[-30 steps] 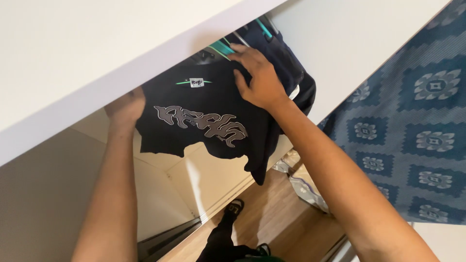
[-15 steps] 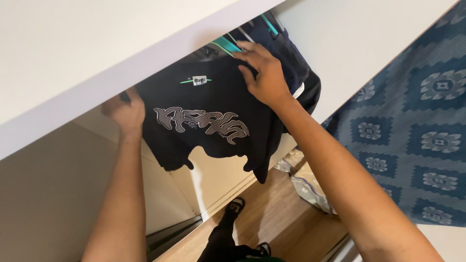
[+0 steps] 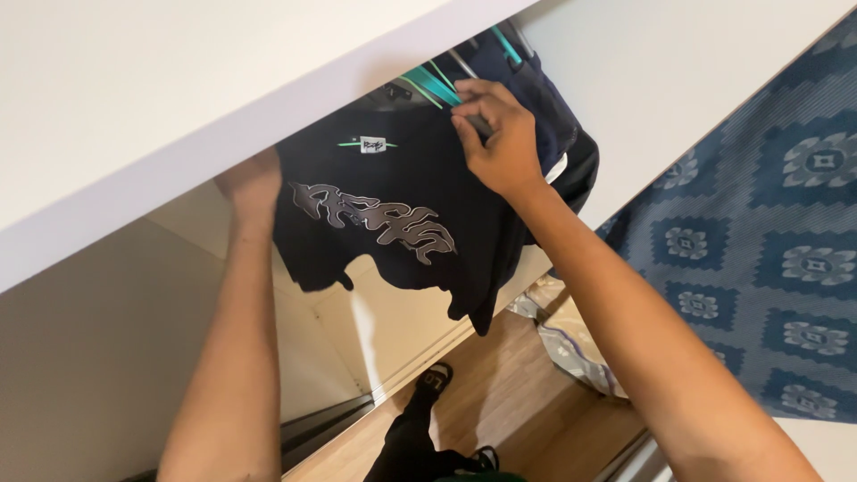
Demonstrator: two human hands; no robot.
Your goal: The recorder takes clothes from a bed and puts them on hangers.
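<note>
Inside the wardrobe opening, a black printed T-shirt (image 3: 393,223) is hanging among dark garments (image 3: 544,116) on teal hangers (image 3: 433,85). The right hand (image 3: 500,143) is pinching its shoulder, fingers together; the left hand (image 3: 254,183) is pressing against its opposite edge, finger position indeterminable. A blue patterned curtain (image 3: 768,232) is hanging rightward.

A blue patterned curtain (image 3: 768,232) is hanging along the right of the frame, a white shelf board (image 3: 178,116) is running across the upper left, and wooden flooring (image 3: 500,402) is showing at the bottom centre.

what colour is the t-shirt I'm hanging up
Black t-shirt with a grey graphic across it, seen in the head view.
</note>
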